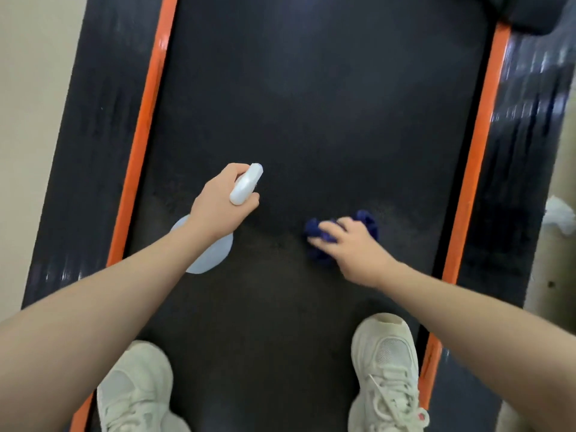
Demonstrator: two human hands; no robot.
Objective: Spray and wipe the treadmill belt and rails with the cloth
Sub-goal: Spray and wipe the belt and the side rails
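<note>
The person stands on the treadmill belt (311,104), both white shoes (385,369) planted at its near end. The left hand (221,204) has its grip wrapped round the neck of a spray bottle (205,254), the white trigger head (246,183) pointing forward over the belt's left half. The right hand (352,244) presses a bunched blue cloth (324,241) onto the belt right of centre, fingers curled over the wad. Orange rails (146,126) run down both sides, with black side decks outside them (the right one glossy with reflections).

Judgement: the cloth is soft and light, shaping to the belt under palm pressure; best held as a gathered wad. The bottle looks like thin plastic, light, likely slick if wet; the neck below the trigger is the sound hold. The belt may creep underfoot.
</note>
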